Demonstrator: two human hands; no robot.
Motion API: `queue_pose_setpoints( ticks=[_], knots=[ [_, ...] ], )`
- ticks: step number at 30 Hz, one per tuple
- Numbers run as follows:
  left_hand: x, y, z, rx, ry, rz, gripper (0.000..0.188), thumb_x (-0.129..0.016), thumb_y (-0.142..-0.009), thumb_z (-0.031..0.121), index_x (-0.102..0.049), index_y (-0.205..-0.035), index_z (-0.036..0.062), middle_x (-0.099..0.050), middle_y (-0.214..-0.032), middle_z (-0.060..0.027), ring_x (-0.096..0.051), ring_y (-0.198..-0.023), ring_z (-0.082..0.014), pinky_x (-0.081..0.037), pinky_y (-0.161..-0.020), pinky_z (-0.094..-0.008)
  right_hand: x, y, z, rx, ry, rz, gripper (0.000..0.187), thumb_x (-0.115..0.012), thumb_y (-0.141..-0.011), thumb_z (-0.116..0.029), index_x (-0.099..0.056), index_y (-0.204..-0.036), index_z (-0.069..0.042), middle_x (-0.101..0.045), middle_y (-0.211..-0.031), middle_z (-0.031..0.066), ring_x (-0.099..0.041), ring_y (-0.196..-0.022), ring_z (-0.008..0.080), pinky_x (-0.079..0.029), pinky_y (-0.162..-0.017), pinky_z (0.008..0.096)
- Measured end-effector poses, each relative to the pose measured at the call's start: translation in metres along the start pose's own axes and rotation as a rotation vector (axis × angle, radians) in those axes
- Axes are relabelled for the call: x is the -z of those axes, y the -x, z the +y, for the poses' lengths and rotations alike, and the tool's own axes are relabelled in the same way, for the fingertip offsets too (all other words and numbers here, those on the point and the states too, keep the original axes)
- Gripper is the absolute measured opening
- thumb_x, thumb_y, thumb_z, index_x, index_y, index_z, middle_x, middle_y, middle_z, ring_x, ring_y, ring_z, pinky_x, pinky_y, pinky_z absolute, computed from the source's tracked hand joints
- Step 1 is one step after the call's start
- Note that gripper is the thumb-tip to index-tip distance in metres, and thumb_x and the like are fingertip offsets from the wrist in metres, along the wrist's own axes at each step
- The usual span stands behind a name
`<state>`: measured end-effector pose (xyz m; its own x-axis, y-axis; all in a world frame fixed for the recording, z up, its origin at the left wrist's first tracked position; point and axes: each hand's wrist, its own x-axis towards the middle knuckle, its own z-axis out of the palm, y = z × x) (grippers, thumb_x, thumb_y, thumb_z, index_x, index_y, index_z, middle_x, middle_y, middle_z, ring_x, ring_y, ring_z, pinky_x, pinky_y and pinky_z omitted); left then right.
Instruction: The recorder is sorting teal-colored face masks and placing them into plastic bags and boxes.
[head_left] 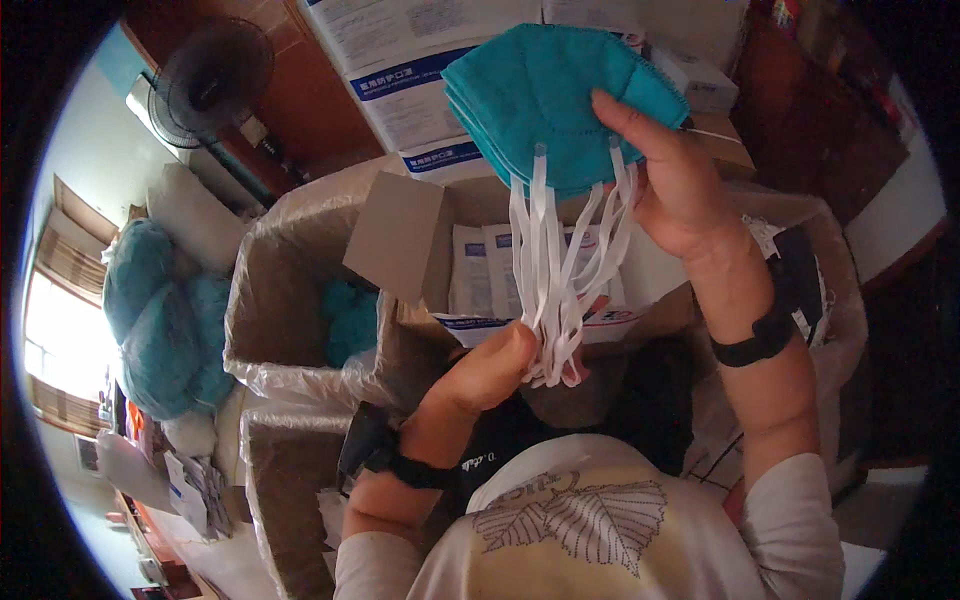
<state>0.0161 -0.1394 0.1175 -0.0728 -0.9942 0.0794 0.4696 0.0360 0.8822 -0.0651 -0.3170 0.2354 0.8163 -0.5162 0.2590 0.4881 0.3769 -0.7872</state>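
Note:
A stack of teal folded face masks [545, 100] is raised in front of me, its white elastic straps [540, 240] hanging down. My right hand [675, 170] grips the stack at its right side, thumb across the front and fingers hidden behind. Lower down, my left hand [490, 365] is closed around the bunched lower ends of the straps. Behind the straps an open carton [400, 235] contains several flat white printed packets [480, 265].
Plastic-lined cardboard boxes [300, 225] stand around me; the left one holds teal masks [350, 315]. Printed white cartons [390, 110] are stacked behind. Large bags of teal items [165, 320] and a fan [210, 85] are at the left. Papers [195, 490] lie lower left.

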Motion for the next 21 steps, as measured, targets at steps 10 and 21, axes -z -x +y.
queue_pose_setpoints(
  ticks=[10, 21],
  knots=[
    [-0.01, 0.019, 0.008, 0.136, -0.328, 0.128, 0.023, -0.042, -0.091, 0.023, -0.054, -0.1, 0.0052, -0.055, -0.084, -0.0018, -0.047, -0.074, -0.0091, -0.041, -0.068, -0.0257, 0.005, 0.008, -0.007, 0.066, 0.12, 0.124, 0.025, -0.056, -0.081, -0.015, -0.055, -0.105, -0.006, -0.06, -0.1, 0.004, -0.058, -0.089, 0.0148, -0.047, -0.079, 0.0297],
    [-0.074, 0.087, 0.091, -0.354, -0.654, 0.102, 0.021, -0.053, -0.084, 0.013, -0.053, -0.092, -0.0063, -0.033, -0.129, -0.0205, -0.053, -0.096, -0.0246, -0.044, -0.079, -0.0332, 0.005, 0.021, 0.043, -0.187, -0.025, -0.006, 0.025, -0.056, -0.082, -0.019, -0.055, -0.103, -0.007, -0.06, -0.096, 0.0048, -0.058, -0.086, 0.0152, -0.05, -0.073, 0.0307]
  ],
)
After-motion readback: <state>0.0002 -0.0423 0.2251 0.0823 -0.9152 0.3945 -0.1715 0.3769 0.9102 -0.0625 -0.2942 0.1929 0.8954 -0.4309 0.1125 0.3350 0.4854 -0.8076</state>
